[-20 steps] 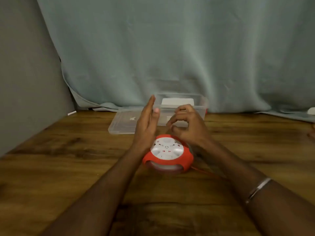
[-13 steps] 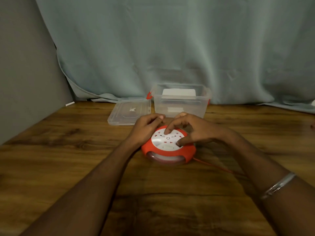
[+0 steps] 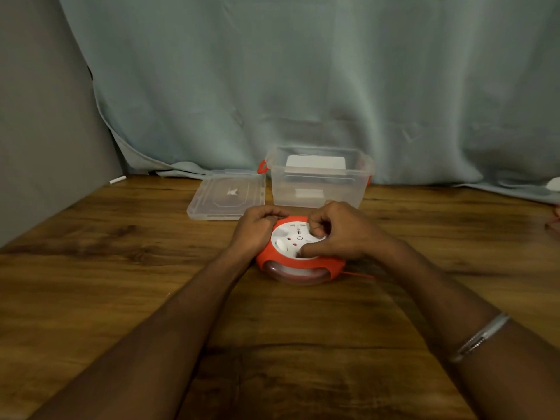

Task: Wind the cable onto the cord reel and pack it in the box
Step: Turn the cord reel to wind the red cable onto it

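Two hands work on the cord reel (image 3: 300,256), which lies flat on the wooden bench (image 3: 121,268), just in front of the clear box (image 3: 318,183). The left hand (image 3: 257,227) grips the reel's orange rim on the left side, fingers (image 3: 272,214) curled over the edge. The right hand (image 3: 339,234) rests on the white socket face with its fingers curled, thumb pressed onto the disc. A thin orange cable (image 3: 357,275) trails out from the reel's right side. The box's lid (image 3: 227,194) lies flat beside the box, on its left.
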Action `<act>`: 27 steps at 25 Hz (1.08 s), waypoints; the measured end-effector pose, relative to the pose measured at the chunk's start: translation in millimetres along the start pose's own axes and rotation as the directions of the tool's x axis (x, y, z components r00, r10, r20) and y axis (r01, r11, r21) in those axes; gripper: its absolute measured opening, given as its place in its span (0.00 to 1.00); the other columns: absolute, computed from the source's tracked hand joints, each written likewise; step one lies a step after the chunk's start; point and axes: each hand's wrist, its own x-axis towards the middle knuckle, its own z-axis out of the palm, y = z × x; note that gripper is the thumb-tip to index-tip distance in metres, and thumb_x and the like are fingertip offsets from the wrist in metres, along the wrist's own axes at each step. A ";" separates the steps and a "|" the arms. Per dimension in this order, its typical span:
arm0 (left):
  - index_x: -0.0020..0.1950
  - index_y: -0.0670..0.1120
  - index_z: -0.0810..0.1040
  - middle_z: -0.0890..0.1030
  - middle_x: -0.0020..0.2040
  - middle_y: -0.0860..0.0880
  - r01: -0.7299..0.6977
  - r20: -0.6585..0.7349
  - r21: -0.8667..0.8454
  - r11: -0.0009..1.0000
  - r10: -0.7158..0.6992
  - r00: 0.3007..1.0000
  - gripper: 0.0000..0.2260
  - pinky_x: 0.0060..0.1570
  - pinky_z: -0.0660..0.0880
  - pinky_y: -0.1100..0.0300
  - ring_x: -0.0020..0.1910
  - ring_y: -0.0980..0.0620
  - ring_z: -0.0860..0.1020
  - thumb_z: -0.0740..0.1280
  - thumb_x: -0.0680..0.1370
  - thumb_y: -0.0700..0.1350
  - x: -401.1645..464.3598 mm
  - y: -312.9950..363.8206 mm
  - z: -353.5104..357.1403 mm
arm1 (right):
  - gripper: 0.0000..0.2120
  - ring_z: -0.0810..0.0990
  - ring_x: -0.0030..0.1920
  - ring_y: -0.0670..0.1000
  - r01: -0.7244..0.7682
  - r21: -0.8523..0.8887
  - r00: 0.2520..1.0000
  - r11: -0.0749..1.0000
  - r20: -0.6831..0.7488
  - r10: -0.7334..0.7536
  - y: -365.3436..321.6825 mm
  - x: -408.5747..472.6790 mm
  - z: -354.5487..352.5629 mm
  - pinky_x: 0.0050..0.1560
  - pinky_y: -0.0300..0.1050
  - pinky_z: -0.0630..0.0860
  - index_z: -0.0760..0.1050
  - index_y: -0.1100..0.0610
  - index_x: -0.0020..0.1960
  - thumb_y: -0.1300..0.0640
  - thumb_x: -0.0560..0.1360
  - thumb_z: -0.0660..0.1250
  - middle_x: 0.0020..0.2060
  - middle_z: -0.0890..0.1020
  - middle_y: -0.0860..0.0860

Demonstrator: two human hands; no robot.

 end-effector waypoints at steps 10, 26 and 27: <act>0.51 0.48 0.85 0.86 0.57 0.43 -0.041 -0.009 -0.005 0.999 0.041 0.999 0.15 0.58 0.82 0.47 0.56 0.42 0.84 0.61 0.83 0.34 -6.2 -0.6 1.0 | 0.26 0.75 0.30 0.46 -0.078 -0.118 0.970 0.990 -0.239 0.048 -23.7 1.1 21.6 0.36 0.45 0.73 0.72 0.53 0.25 0.38 0.71 0.75 0.24 0.74 0.46; 0.63 0.44 0.84 0.84 0.59 0.45 -0.085 0.126 0.052 0.995 0.078 0.989 0.13 0.49 0.81 0.61 0.54 0.49 0.83 0.62 0.85 0.37 -10.5 5.1 1.8 | 0.18 0.79 0.41 0.57 0.068 0.208 0.987 0.976 0.129 -0.096 17.2 -5.5 -11.4 0.36 0.57 0.73 0.74 0.43 0.42 0.50 0.62 0.82 0.44 0.85 0.56; 0.63 0.44 0.84 0.84 0.59 0.46 -0.081 0.124 0.048 0.996 0.075 0.989 0.13 0.48 0.81 0.62 0.54 0.50 0.83 0.61 0.85 0.37 -10.6 5.2 1.9 | 0.18 0.78 0.40 0.54 0.066 0.205 0.988 0.976 0.121 -0.093 16.1 -6.5 -12.4 0.36 0.55 0.72 0.73 0.45 0.41 0.52 0.63 0.82 0.41 0.83 0.52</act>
